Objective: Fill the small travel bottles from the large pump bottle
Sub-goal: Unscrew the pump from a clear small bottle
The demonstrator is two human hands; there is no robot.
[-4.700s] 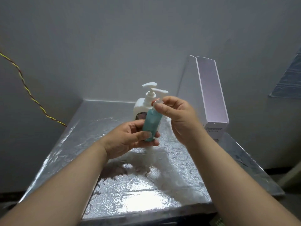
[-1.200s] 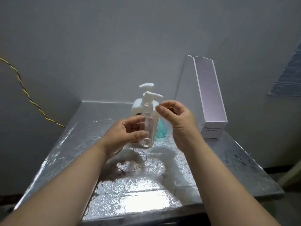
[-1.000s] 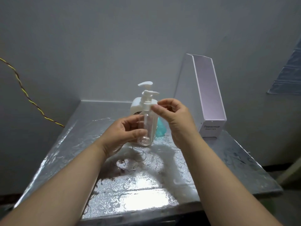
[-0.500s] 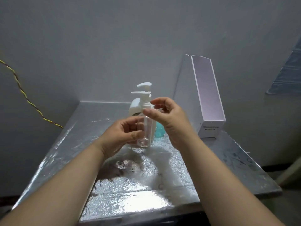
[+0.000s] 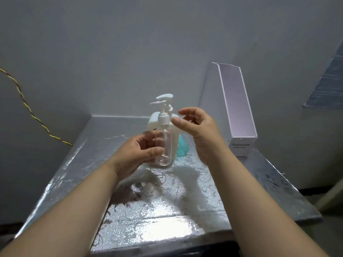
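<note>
My left hand [image 5: 138, 152] grips a small clear travel bottle [image 5: 166, 145] by its body and holds it above the table. The bottle looks empty and carries a white pump cap [image 5: 161, 114]. My right hand [image 5: 196, 127] hovers just right of that cap, fingers loosely curved, holding nothing. Behind the small bottle stands the large white pump bottle [image 5: 156, 120], partly hidden. A small bottle filled with blue-green liquid [image 5: 182, 148] stands on the table to its right, mostly hidden.
The silver patterned table [image 5: 148, 210] fills the corner between grey walls. A tall white and lilac box [image 5: 235, 108] stands at the back right. A yellow twisted cable [image 5: 27, 108] hangs along the left wall.
The blue-green bottle was set down on the table and my left hand now holds the clear one. My right hand turned the pump cap and has now let go of it.
</note>
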